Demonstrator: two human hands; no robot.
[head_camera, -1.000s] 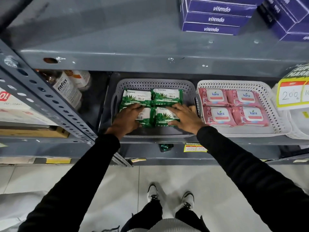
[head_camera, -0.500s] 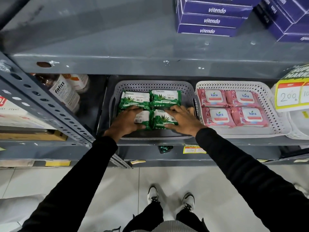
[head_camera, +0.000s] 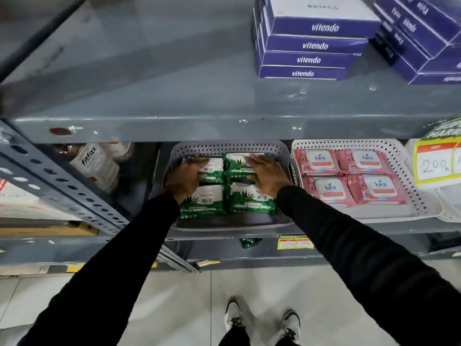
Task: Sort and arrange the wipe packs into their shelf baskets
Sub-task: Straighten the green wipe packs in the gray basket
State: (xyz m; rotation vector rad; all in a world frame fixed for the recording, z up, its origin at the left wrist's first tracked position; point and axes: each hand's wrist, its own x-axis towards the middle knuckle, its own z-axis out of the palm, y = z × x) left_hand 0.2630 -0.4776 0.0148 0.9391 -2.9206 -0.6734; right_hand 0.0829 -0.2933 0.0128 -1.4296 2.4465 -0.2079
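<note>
Four green Origami wipe packs lie two by two in a grey perforated basket (head_camera: 224, 146) on the lower shelf. My left hand (head_camera: 187, 176) lies flat, fingers spread, on the rear left pack (head_camera: 215, 168). My right hand (head_camera: 268, 174) rests the same way on the rear right pack (head_camera: 237, 164). The front left pack (head_camera: 204, 201) and front right pack (head_camera: 252, 199) are uncovered apart from my wrists. To the right, a white basket (head_camera: 349, 144) holds four pink Kara packs (head_camera: 326, 189), also two by two.
The grey upper shelf edge (head_camera: 174, 126) overhangs the baskets and carries stacked purple Vitendo boxes (head_camera: 309, 46). A Fitfizz bottle (head_camera: 96, 166) lies left of the grey basket, behind a slanted perforated post (head_camera: 62, 193). A yellow price card (head_camera: 436, 163) hangs at the right.
Both hands have moved from the front pair of green packs back onto the rear pair. The front packs are now uncovered.
</note>
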